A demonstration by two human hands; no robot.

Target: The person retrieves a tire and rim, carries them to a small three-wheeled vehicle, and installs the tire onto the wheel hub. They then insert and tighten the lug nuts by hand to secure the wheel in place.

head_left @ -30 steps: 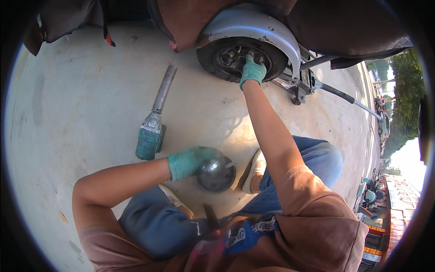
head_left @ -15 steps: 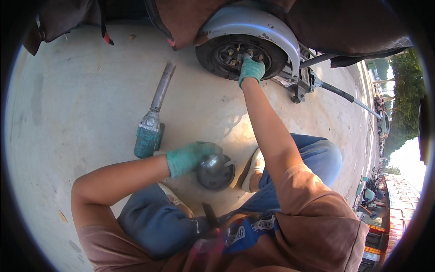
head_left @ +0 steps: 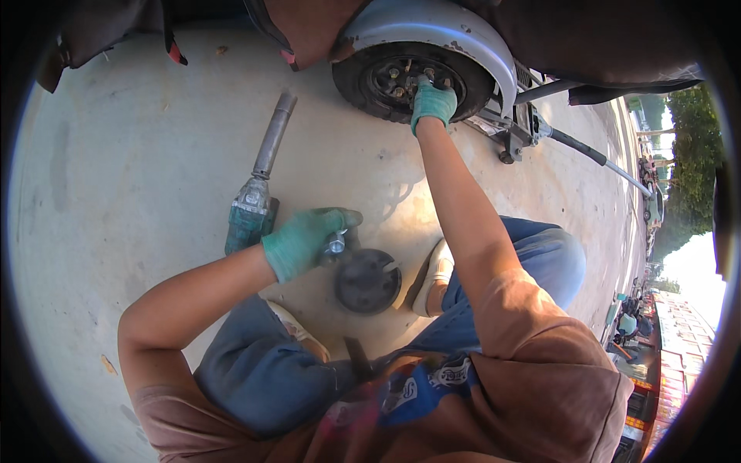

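My left hand (head_left: pixel 302 244), in a green glove, is closed around a shiny metal lug nut (head_left: pixel 336 245) that pokes out below the fingers. It hovers just above and left of a black round hub cover (head_left: pixel 366 282) lying on the ground. My right hand (head_left: pixel 434 104), gloved alike, reaches to the wheel (head_left: pixel 359 86) under a scuffed silver fender (head_left: pixel 432 31). Its fingers pinch at a lug nut (head_left: pixel 430 74) near the hub; the fingertips are partly hidden. Other lug nuts show on the black rim around them.
A green-bodied power wrench (head_left: pixel 250 208) with a long socket lies on the concrete at left. Right of the wheel stands a floor jack (head_left: pixel 529 127) with a long handle (head_left: pixel 583 148). Dark brown covers hang over the vehicle. My shoes (head_left: pixel 437 274) flank the hub cover.
My left hand has moved left and up off the hub cover, and the lug nut in it now shows clearly. My right hand stays at the wheel.
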